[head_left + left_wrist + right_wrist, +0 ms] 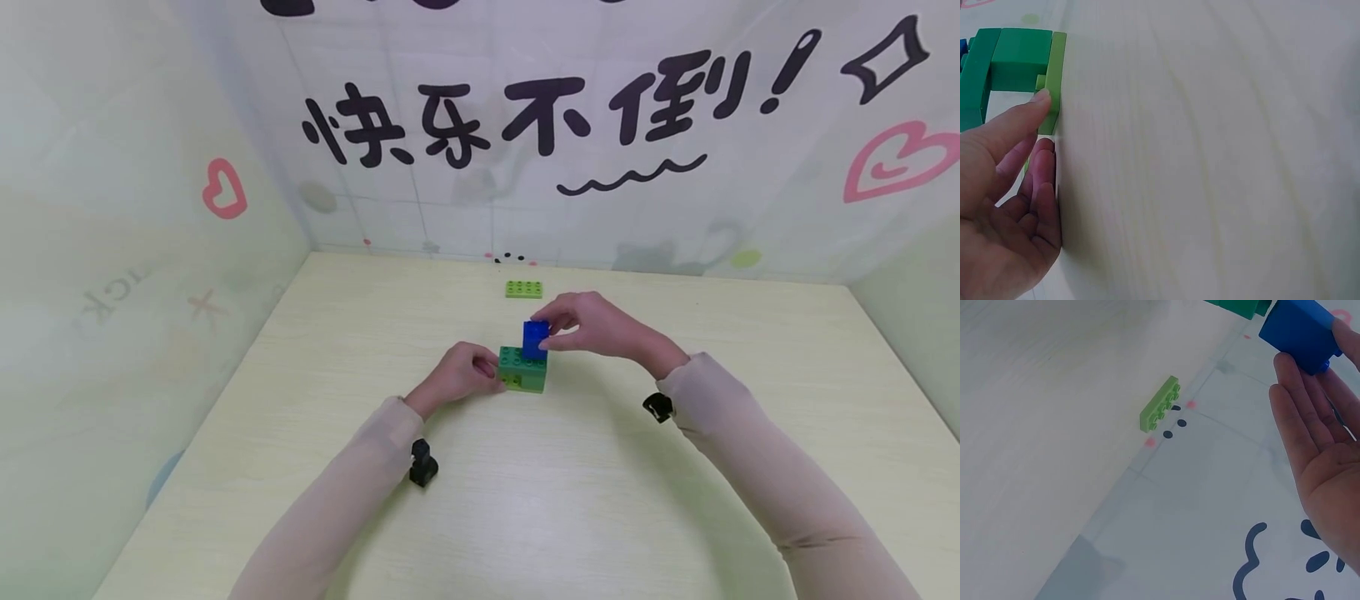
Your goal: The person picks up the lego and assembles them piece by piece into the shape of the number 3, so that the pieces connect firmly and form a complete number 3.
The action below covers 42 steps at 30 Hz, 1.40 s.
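Note:
My left hand [459, 372] holds the left side of a small stack of toy building bricks [531, 380]. In the left wrist view the stack shows dark green bricks [1020, 53] on a light green plate [1055, 75], with a gap under the dark green. The thumb lies on the plate's edge and the other fingers are curled beside it. With thumb and fingers, my right hand [596, 323] pinches a blue brick [536, 333] at the stack's top. In the right wrist view that blue brick [1300, 331] sits against the dark green.
A loose light green plate [523, 289] with studs lies on the pale table [585, 500] behind the stack, near the back wall. A printed cloth [450, 208] with black writing and hearts hangs behind and along the sides.

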Tool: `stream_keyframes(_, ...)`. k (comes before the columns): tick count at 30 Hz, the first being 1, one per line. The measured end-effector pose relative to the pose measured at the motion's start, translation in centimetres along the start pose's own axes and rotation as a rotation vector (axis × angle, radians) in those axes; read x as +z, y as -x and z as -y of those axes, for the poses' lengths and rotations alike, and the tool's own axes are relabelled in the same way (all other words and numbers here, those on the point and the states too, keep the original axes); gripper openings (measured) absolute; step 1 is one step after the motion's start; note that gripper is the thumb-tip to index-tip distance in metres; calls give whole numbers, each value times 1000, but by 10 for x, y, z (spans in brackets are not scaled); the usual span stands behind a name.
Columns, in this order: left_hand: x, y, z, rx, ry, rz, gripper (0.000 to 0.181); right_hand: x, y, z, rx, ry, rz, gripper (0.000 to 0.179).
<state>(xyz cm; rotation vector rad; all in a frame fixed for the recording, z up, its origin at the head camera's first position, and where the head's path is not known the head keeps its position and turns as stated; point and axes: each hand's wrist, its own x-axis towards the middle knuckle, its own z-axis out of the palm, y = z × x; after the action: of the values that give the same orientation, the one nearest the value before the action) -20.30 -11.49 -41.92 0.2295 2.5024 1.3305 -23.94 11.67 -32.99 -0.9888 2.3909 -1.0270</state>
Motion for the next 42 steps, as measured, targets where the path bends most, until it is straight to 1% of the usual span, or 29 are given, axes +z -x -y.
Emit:
stream_keyframes(8,0,0,3,19,3,6,30,3,2,-4,-6,1,-3,41)
stream_keyframes(16,0,0,1,9,12,4,30,5,4,-5,-15,3,-10,40)
stream_keyframes(25,0,-1,1,-6,-1,-5,29,5,7,-4,-33,-2,-23,41)
stream_keyframes(37,0,-1,2,3,1,-4,31,7,8,-4,-27,-38,-38,40)
stream_keyframes(42,0,-1,2,-1,3,-8,31,8,9,-4,-37,-23,-48,40)
